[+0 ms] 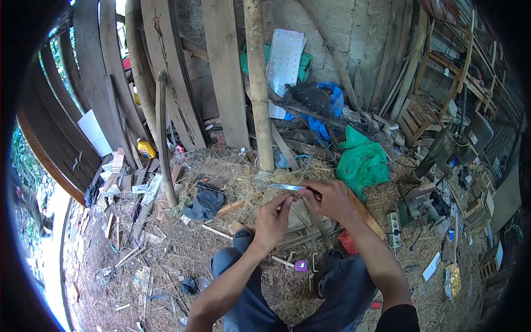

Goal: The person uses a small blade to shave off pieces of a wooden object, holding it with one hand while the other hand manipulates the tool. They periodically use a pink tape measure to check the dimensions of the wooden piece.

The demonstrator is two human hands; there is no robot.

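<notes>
In front of my knees, my two hands meet at the middle. My right hand (330,200) is closed around a knife, whose shiny blade (285,187) points left above my left hand. The knife's handle is hidden in my fingers. My left hand (271,222) is pinched, its thumb and fingertips close to my right fingers. Something small and brownish shows between the fingertips, too small to name. Below the hands, a wooden board (365,214) lies slanted beside my right forearm.
A bamboo post (258,88) stands just ahead. Beyond my right hand lies a green plastic bag (362,163). Black cloth or plastic (204,202) lies left. A white power strip (394,229) and a purple tape measure (301,265) rest on the littered ground. Planks (224,72) lean behind.
</notes>
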